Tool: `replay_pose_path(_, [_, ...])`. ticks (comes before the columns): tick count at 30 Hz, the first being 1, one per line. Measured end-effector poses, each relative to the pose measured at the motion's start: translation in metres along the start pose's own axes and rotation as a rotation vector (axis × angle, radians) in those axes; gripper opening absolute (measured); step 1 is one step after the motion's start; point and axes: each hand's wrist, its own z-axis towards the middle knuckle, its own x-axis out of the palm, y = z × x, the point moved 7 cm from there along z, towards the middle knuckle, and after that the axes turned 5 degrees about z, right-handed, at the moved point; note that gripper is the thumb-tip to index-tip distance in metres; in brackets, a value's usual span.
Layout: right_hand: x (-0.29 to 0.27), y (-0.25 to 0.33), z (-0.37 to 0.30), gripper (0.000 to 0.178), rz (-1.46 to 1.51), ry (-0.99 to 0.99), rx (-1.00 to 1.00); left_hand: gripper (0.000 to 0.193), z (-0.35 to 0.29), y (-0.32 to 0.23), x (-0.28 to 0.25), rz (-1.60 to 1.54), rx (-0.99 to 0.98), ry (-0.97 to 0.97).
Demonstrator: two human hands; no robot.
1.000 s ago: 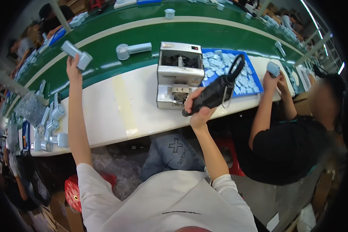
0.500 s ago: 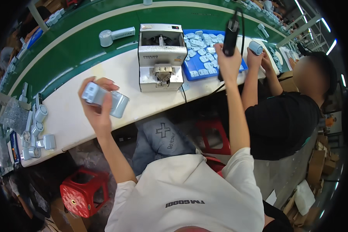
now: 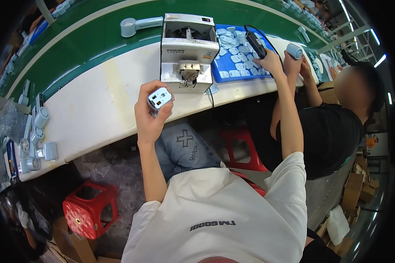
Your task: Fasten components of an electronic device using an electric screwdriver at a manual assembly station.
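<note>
My left hand (image 3: pixel 148 115) is wrapped round a light-blue handheld fan part (image 3: pixel 160 97), held over the table's front edge. Its flat end, with small slots and holes, faces up; my palm hides most of its body. My right hand (image 3: pixel 271 62) grips a black corded electric screwdriver (image 3: pixel 255 44), tilted above the blue tray (image 3: pixel 242 79). Many light-blue end plates (image 3: pixel 232 50) lie loose in that tray, under and beside the tool. Between my hands stands a metal screw feeder (image 3: pixel 187 52) with a clamp-like outlet at its front.
Several light-blue fans (image 3: pixel 38 131) are grouped on the white table (image 3: pixel 87 114) at the left. Another fan (image 3: pixel 129 27) lies on the green conveyor (image 3: pixel 92 33). At my right a co-worker (image 3: pixel 311 118) holds a fan part (image 3: pixel 294 51). A red stool (image 3: pixel 90 208) stands at the lower left.
My left hand has moved right, toward the feeder, and turned the fan part so its slotted end faces up. My right hand has lowered and tilted the electric screwdriver over the tray.
</note>
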Motion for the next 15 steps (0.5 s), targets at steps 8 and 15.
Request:
replay_pose_path(8, [-0.035,0.039,-0.03,0.028,0.428,-0.093,0.027,0.043,0.0,-0.003,0.001,0.059,0.031,0.007])
replay_pose_path(15, [-0.038,0.207,-0.159,0.019,1.198,0.148,-0.231,0.048,0.006,-0.026,0.011,0.323,0.125,-0.072])
